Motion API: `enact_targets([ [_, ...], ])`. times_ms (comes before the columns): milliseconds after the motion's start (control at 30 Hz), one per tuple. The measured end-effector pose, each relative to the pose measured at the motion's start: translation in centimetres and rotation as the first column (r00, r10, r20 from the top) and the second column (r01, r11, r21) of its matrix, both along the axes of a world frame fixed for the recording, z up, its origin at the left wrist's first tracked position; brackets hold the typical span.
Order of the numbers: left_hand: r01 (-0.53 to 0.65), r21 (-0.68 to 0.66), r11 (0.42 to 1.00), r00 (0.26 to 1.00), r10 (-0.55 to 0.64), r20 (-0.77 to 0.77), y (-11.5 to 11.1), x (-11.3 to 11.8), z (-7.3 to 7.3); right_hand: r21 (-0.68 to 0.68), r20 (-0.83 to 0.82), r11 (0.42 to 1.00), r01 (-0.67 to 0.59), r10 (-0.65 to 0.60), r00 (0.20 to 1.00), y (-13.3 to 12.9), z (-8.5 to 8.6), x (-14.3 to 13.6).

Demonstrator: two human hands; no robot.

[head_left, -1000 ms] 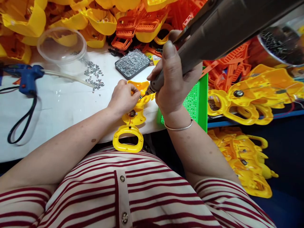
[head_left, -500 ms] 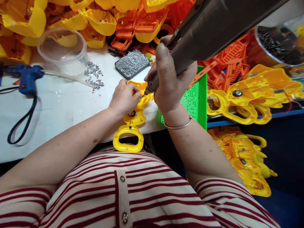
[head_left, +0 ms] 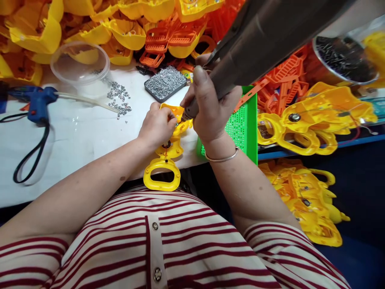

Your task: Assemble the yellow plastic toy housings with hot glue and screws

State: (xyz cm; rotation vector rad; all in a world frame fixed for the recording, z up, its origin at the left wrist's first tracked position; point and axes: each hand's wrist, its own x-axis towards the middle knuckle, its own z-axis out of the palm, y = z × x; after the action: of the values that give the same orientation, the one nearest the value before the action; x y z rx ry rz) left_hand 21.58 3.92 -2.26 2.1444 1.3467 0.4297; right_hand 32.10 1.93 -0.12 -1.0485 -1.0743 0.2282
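Note:
My right hand (head_left: 210, 106) is wrapped around a dark electric screwdriver (head_left: 243, 56), which slants down to the left. Its bit (head_left: 183, 118) reaches into a yellow plastic shell (head_left: 173, 149) at the table's front edge. My left hand (head_left: 158, 125) is closed at the shell's left side, thumb and forefinger close to the bit; its other fingers are curled and partly hidden. A small shiny bit of metal shows by those fingertips, too small to name. The shell's looped handle (head_left: 162, 186) hangs over the edge towards me, and a round part with wires sits inside the shell.
A black tray of screws (head_left: 165, 84), loose small metal parts (head_left: 118, 96), a clear tub (head_left: 80, 66) and a blue glue gun (head_left: 39, 104) lie ahead and left. Right are a green perforated basket (head_left: 253, 132), orange parts (head_left: 282, 88) and yellow shells (head_left: 325, 112). More shells pile up behind.
The screwdriver and my right hand have shifted slightly left. My left hand keeps its place on the yellow shell. The whole view has turned a little.

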Motion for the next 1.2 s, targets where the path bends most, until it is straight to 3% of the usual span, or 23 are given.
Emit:
enact_targets([
  [100,-0.013,0.014,1.000,1.000,0.013,0.020,0.1,-0.1,-0.3,0.195,-0.075,0.979,0.051,-0.037,0.997,-1.1,1.4,0.4],
  [233,-0.029,0.011,1.000,0.998,0.028,0.060,0.2,-0.2,-0.3,0.169,-0.081,0.986,-0.007,0.021,0.996,-3.2,2.6,1.6],
  [500,0.110,-0.072,0.991,0.987,-0.101,0.124,0.1,-0.8,-0.2,0.298,-0.141,0.953,0.050,-0.008,0.990,-2.9,1.6,1.1],
  [733,0.129,-0.056,0.990,0.991,-0.127,0.037,0.1,-0.7,-0.3,0.108,-0.076,0.989,0.100,-0.092,0.993,-1.5,0.0,0.5],
  [933,0.102,-0.035,0.994,0.995,-0.101,0.027,-0.2,-0.6,-0.3,0.159,-0.072,0.987,0.016,-0.005,0.997,-1.2,-1.0,0.4],
  [1200,0.108,-0.038,0.993,0.994,-0.108,0.003,-0.3,-0.4,0.0,0.143,-0.082,0.987,0.073,-0.062,0.995,-0.8,-0.9,0.3],
])
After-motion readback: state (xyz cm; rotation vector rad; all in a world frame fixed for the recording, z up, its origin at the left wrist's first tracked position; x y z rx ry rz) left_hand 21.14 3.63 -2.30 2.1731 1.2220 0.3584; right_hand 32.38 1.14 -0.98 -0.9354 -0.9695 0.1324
